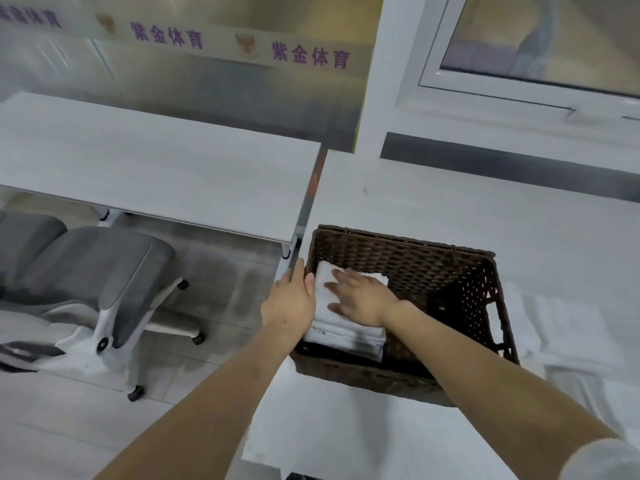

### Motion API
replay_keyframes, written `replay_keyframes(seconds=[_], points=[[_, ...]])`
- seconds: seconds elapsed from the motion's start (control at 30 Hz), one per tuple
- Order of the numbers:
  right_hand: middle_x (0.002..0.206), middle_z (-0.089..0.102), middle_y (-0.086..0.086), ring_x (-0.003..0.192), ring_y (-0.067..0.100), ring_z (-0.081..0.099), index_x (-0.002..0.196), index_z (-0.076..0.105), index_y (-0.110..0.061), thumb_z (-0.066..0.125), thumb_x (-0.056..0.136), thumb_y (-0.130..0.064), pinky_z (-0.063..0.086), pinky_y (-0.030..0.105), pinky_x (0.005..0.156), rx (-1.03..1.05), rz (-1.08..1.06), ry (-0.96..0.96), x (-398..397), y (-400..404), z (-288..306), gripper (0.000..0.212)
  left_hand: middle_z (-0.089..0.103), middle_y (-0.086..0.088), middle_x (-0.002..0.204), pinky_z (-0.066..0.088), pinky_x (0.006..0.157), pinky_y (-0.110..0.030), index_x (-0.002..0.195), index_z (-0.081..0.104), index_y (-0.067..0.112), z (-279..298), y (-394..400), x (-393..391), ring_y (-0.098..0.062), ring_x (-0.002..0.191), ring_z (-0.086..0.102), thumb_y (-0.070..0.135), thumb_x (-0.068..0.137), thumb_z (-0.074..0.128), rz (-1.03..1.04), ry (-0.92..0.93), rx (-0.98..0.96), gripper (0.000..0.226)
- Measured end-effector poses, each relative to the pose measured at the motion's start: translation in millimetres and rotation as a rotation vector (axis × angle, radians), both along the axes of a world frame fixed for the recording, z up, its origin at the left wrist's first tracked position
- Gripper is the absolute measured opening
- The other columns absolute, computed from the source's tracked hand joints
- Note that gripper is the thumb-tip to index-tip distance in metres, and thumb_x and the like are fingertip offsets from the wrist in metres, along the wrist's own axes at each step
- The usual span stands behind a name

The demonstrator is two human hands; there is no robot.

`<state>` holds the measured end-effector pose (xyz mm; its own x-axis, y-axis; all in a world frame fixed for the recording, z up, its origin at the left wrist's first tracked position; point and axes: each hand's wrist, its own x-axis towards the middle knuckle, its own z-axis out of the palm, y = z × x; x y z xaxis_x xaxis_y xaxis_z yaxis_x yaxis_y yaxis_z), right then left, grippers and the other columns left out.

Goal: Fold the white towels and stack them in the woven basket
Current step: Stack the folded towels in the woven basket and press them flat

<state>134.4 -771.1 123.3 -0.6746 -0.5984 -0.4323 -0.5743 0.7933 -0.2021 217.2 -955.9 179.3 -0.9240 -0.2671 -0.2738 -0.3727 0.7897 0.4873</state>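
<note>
A dark brown woven basket (pixel 450 268) stands on the white table near its left edge. Inside, against the left wall, lies a stack of folded white towels (pixel 349 336). My right hand (pixel 360 299) rests flat on top of the stack, fingers spread and straight. My left hand (pixel 289 301) is at the basket's left wall, fingers extended along the rim beside the stack; its thumb touches the towel edge. More folded white towels (pixel 568 327) lie on the table right of the basket.
The white table (pixel 485 216) runs to a windowed wall behind. A second white table (pixel 156 174) stands to the left across a narrow gap. Grey wheeled office chairs (pixel 104 282) stand on the tiled floor below it.
</note>
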Motion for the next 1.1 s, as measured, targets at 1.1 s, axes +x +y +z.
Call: replay_keyframes(seconds=[1.1], points=[[0.139,0.061,0.0,0.132,0.025,0.053,0.129,0.067,-0.02,0.056,0.102,-0.031,0.047,0.042,0.102,-0.324,-0.496,0.296,33.3,446.5,28.5,0.032,0.056,-0.016,0.141,0.042,0.111,-0.051,0.14,0.056,0.013,-26.7,424.7,-11.7,-0.038,0.136,0.049,0.033,0.097,0.058,-0.665,0.35,-0.476,0.048]])
